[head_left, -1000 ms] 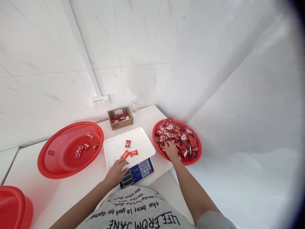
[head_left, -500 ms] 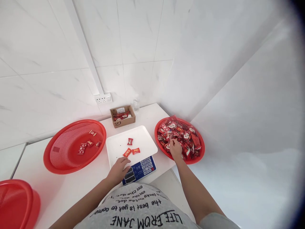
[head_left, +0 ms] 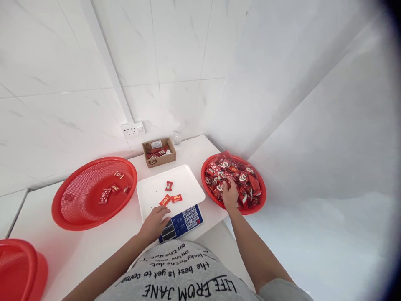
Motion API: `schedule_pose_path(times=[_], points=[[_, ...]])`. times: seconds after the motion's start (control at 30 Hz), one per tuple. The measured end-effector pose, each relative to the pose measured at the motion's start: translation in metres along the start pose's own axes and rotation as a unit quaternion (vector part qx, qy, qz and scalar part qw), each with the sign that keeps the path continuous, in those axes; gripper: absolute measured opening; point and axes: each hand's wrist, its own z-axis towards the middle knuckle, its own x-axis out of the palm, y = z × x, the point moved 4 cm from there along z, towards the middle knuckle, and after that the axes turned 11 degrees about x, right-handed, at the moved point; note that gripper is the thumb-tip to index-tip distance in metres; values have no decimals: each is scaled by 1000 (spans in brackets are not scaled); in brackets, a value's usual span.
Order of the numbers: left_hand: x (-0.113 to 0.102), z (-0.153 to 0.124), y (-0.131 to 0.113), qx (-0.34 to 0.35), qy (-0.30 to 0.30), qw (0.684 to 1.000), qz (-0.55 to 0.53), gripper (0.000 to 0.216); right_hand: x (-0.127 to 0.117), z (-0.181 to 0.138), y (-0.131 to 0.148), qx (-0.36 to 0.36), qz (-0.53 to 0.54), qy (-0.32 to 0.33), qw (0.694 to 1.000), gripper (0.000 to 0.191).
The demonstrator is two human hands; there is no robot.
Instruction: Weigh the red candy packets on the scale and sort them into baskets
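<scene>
A white tray (head_left: 184,177) sits on a blue scale (head_left: 183,220) at the middle of the counter, with three red candy packets (head_left: 169,195) on it. My left hand (head_left: 154,224) rests on the scale's front edge beside its display, fingers loosely curled and holding nothing. My right hand (head_left: 230,194) reaches into the red basket (head_left: 262,198) at the right, heaped with several red candy packets (head_left: 238,177). Its fingers are closed among them, and what they grip is hidden.
A wide red mesh basket (head_left: 78,217) at the left holds several candy packets (head_left: 112,189). A small cardboard box (head_left: 158,152) and a clear cup (head_left: 177,139) stand by the back wall under a socket (head_left: 133,129). Another red basket (head_left: 19,267) is at the lower left.
My right hand has moved deeper into the right basket and closed among the packets. My left hand has stayed on the scale.
</scene>
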Motion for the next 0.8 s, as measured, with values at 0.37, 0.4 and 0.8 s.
schedule_pose_path(times=[0.37,0.4,0.8], points=[[2,15,-37,-69,38,967,-241,35,46,-122,67,16,153,398,905,33],[3,16,-39,-72,40,962,-260,36,51,-137,71,23,169,430,887,30],[0,9,-47,-140,53,881,-448,44,55,-169,74,43,119,540,832,45]])
